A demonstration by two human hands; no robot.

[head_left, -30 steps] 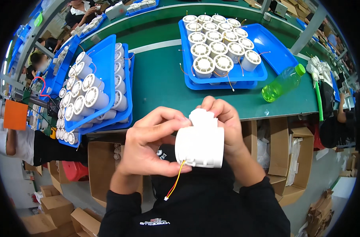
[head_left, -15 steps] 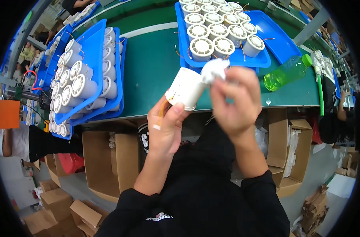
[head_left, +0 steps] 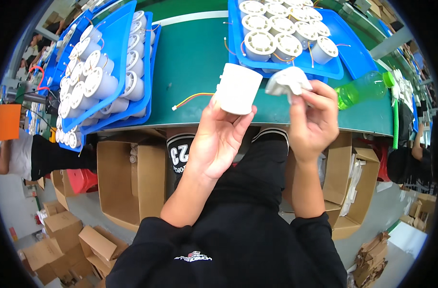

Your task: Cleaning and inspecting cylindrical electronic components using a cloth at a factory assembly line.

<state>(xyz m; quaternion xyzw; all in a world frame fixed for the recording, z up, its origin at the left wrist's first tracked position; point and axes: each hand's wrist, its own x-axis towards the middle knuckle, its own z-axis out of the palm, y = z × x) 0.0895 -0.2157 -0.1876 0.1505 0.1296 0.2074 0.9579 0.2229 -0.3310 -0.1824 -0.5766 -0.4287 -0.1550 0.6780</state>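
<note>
Head view: left hand [head_left: 219, 139] pinches the white cylinder [head_left: 239, 89] by its lower end over the green table [head_left: 195, 60], right hand [head_left: 316, 117] pinches a white cloth [head_left: 287, 82] alongside, and a slack hold could drop the cylinder!

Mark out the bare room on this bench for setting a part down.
The widest bare patch of green bench lies between the left blue trays and right blue trays; the left hand holds a white cylinder before its near right part. A smaller one lies between the green bottle and near edge. The trays are crowded.
</note>
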